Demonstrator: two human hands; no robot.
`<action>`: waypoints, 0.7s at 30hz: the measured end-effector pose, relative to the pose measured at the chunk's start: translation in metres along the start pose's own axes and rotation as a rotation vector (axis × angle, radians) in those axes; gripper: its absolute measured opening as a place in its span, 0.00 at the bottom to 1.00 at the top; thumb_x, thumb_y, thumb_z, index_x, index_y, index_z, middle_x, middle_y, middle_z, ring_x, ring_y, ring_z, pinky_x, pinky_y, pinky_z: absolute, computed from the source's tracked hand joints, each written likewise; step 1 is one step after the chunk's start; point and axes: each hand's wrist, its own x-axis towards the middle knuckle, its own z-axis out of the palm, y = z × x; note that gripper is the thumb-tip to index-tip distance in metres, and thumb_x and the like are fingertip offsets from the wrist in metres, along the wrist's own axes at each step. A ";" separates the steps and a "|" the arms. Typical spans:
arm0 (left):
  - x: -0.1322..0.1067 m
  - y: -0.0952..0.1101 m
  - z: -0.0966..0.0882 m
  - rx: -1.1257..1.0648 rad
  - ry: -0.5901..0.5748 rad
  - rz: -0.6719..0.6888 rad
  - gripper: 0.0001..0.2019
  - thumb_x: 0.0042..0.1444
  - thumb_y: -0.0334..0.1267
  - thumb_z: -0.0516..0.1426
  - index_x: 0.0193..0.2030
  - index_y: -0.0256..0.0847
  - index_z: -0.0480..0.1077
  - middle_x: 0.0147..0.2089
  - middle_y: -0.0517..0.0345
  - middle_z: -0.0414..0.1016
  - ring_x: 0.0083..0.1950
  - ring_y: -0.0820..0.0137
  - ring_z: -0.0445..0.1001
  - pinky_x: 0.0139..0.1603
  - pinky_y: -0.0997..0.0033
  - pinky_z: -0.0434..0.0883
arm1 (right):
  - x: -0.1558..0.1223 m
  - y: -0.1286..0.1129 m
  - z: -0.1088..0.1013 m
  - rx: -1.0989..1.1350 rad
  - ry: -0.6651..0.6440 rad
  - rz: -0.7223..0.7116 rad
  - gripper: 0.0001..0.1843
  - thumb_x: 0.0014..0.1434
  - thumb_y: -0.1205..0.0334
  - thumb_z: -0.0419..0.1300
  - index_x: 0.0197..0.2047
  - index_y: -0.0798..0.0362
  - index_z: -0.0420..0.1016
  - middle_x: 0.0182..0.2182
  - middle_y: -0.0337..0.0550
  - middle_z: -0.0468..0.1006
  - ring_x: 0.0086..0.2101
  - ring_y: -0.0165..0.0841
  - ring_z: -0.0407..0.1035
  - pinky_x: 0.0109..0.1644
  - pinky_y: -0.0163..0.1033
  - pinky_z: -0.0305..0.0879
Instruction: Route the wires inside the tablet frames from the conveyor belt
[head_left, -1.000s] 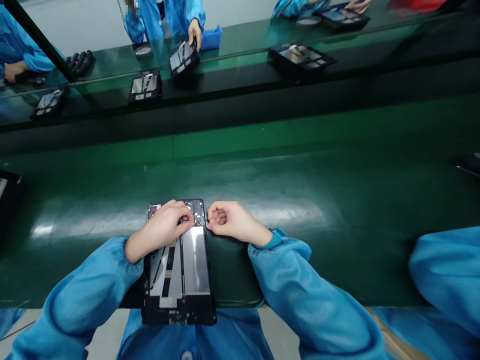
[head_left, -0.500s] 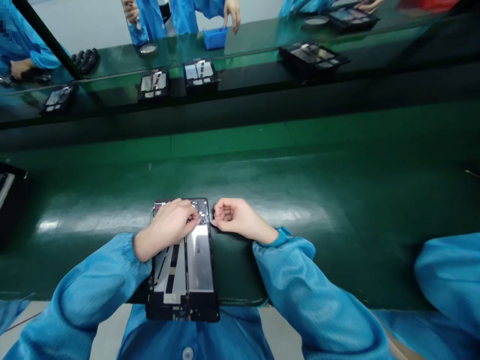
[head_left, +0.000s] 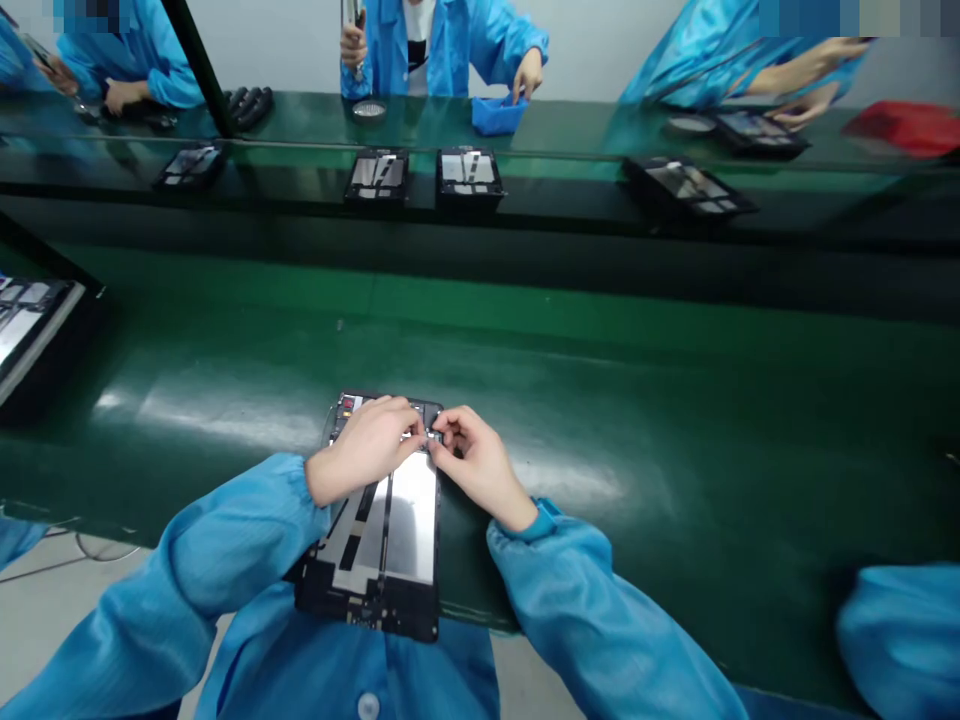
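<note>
An opened tablet (head_left: 416, 510) lies on the green bench, its bottom end jutting past the front edge toward me. Its silvery battery area and black lower end show, while part of the upper board is covered by my hands. My left hand (head_left: 375, 445) rests over the tablet's top end, thumb and fingertips pinched near its upper right corner. At that same corner, my right hand (head_left: 476, 460) has its fingers curled and fingertips close together, almost meeting the left ones. Whatever is between the fingertips is too small to make out.
A stack of tablets (head_left: 34, 325) stands at the left edge. Beyond the bench, a raised shelf carries more opened tablets (head_left: 469, 175). Across it, co-workers in blue smocks work near a blue tray (head_left: 496, 117) and a red item (head_left: 907, 128). A blue sleeve (head_left: 900, 635) is at right.
My right hand has moved in from beside the tablet to its upper right corner, meeting the left hand. The camera view has shifted, and the tablet appears slightly turned.
</note>
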 end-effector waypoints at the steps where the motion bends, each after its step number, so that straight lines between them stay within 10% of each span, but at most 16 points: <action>1: -0.001 -0.001 0.000 -0.007 -0.004 0.004 0.04 0.60 0.35 0.58 0.36 0.41 0.74 0.38 0.56 0.73 0.42 0.64 0.70 0.44 0.65 0.66 | 0.000 0.000 0.001 -0.039 0.000 -0.008 0.08 0.52 0.66 0.61 0.37 0.51 0.70 0.30 0.37 0.67 0.28 0.29 0.62 0.32 0.35 0.61; 21: -0.002 -0.004 0.002 -0.012 0.008 0.025 0.05 0.59 0.34 0.57 0.34 0.39 0.73 0.37 0.54 0.74 0.43 0.62 0.71 0.45 0.62 0.68 | 0.005 -0.005 -0.003 -0.013 -0.084 0.110 0.10 0.50 0.62 0.64 0.34 0.51 0.66 0.28 0.36 0.64 0.28 0.30 0.61 0.32 0.35 0.60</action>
